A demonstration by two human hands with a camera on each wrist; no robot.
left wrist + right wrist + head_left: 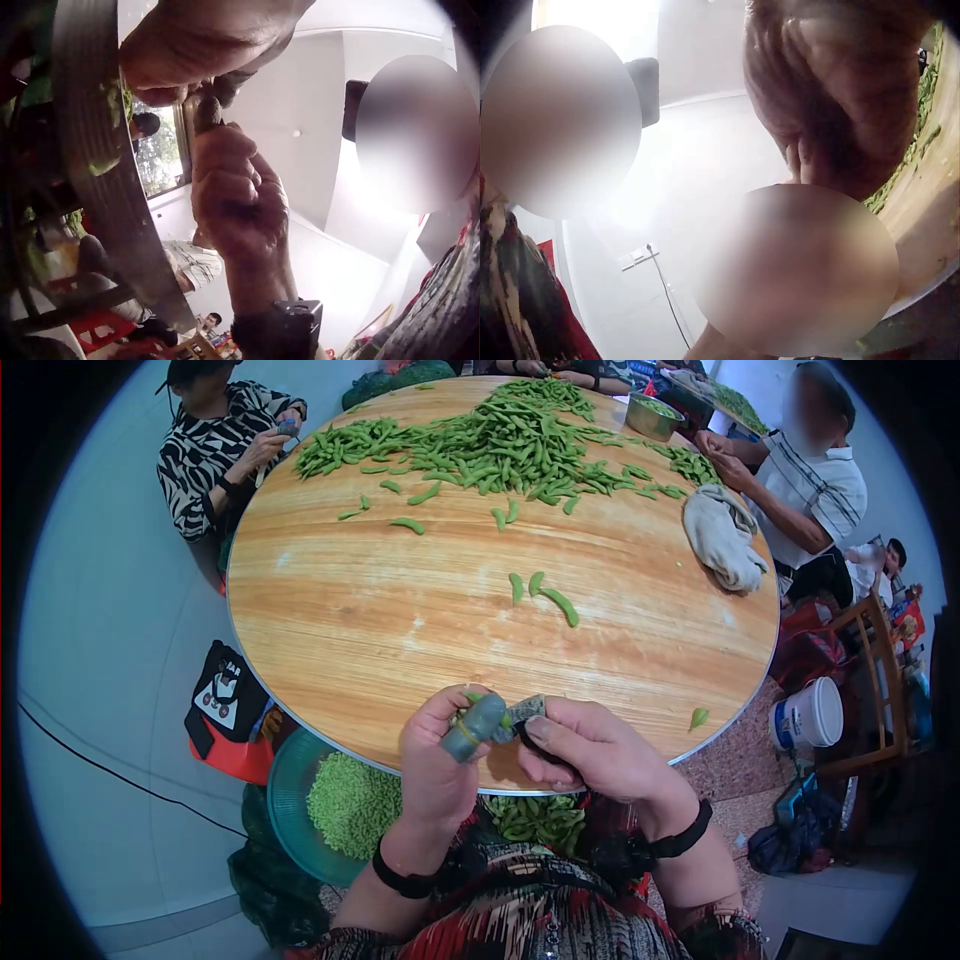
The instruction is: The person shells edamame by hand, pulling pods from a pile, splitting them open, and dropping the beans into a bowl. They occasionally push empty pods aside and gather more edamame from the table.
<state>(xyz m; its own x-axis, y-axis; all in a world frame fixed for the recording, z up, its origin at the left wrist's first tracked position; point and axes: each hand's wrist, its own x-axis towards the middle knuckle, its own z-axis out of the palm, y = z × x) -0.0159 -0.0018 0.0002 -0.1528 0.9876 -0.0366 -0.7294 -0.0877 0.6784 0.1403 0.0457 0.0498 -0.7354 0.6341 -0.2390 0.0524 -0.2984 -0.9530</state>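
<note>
Over the near table edge, my left hand (436, 770) holds a green soybean pod (507, 720) that is mostly hidden by the fingers. A grey-green cover (476, 728) with a yellow band wraps the left thumb. From the other side my right hand (610, 752) pinches at the pod, its fingers curled and a grey patterned wrap (527, 709) on the index finger. The left wrist view shows the curled right hand (240, 187) meeting the left at the fingertips. Further up the table lie a few loose pods (561, 607).
A large heap of pods (510, 445) covers the far side of the round wooden table (340, 600). A cloth (722, 540) and metal bowl (652, 422) sit at right. Below left stands a green basin (285, 810) of shelled beans (352, 805). Other people sit around the table.
</note>
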